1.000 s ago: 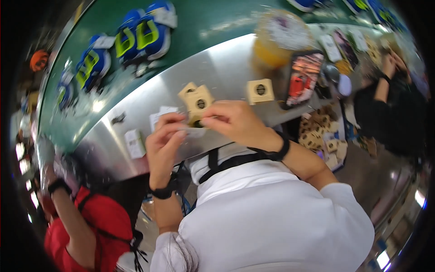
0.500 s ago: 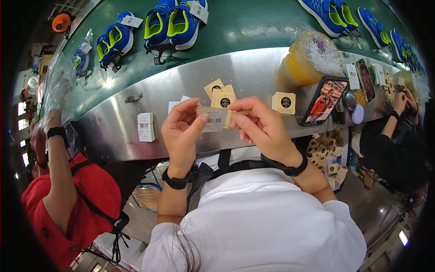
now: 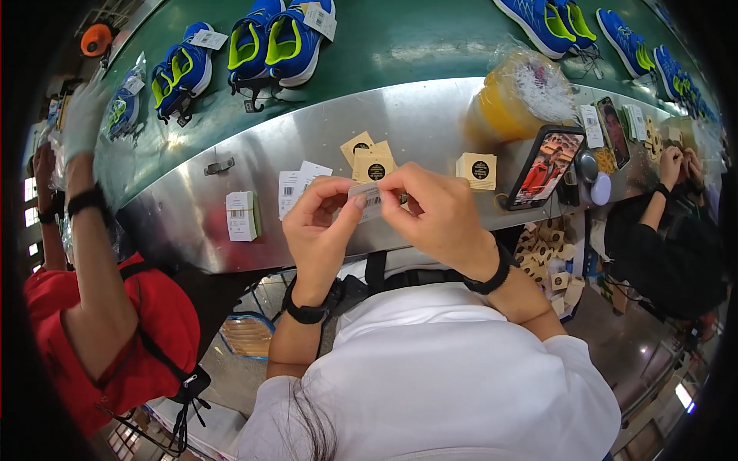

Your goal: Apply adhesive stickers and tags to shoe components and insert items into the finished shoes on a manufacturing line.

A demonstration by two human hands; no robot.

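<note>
I am pinching a small white barcode sticker point(image 3: 369, 198) between both sets of fingertips, left hand point(image 3: 321, 227) and right hand point(image 3: 438, 219) clamped on its two ends, keeping it taut above the steel counter edge point(image 3: 192, 223). Just beyond it are lying tan square tags point(image 3: 370, 160) with black round marks and white label stacks point(image 3: 243, 216), apparently within easy reach, with blue-and-lime shoes point(image 3: 286, 42) on the green belt behind.

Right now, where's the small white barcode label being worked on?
In the head view, the small white barcode label is at centre, pinched between the left hand and right hand, above the steel counter's edge and just below the tan tags.
</note>
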